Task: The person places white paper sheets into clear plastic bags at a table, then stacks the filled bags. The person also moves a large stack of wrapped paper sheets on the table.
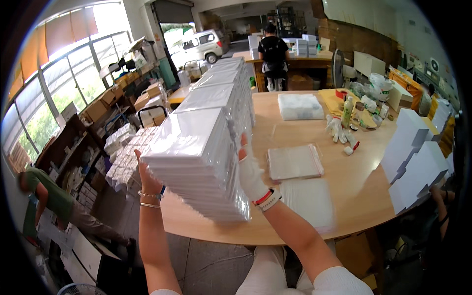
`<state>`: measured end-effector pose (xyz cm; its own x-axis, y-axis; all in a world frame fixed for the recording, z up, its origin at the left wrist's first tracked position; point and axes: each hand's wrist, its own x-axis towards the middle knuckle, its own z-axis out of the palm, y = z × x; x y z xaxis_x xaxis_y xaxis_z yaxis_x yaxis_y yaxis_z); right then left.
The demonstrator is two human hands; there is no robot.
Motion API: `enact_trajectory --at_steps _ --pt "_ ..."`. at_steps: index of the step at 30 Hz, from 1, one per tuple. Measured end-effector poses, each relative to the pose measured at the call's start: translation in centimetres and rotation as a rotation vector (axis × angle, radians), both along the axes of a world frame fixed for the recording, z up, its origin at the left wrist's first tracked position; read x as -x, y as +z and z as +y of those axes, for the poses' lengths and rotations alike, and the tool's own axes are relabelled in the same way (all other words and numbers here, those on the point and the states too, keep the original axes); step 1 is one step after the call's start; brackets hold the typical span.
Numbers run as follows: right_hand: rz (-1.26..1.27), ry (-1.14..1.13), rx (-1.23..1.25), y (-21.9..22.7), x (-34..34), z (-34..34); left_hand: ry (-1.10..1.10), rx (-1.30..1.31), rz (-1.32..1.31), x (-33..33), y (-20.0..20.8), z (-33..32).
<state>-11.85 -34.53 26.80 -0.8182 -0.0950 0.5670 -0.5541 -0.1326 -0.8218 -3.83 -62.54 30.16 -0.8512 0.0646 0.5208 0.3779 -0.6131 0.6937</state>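
The nearest stack of white film-wrapped packs (196, 162) is between your two hands, at the left part of the desk (354, 191). Your left hand (149, 177) is at its left side, partly hidden, so I cannot tell how its fingers close. Your gloved right hand (250, 172) lies along the right side, its fingers stretched apart. Flat clear bags (296, 163) lie to the right.
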Motion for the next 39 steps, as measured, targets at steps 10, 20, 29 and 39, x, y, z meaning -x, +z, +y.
enact_trajectory --at_steps 10,20,29,39 --pt "-1.321 0.403 0.410 -22.2 -10.4 -0.4 0.499 -0.516 -1.000 -5.8 -20.2 12.2" --pt "-0.543 0.342 -0.047 -29.7 -6.6 -5.4 0.516 -0.580 -0.915 0.7 -16.8 13.0" --pt "-1.344 0.693 0.825 -21.9 -7.8 -1.4 0.545 -0.522 -0.872 -1.7 -20.4 13.9" --pt "-1.215 0.670 0.714 -21.8 -8.7 -1.6 0.408 -0.491 -0.729 -1.0 -21.3 12.5"
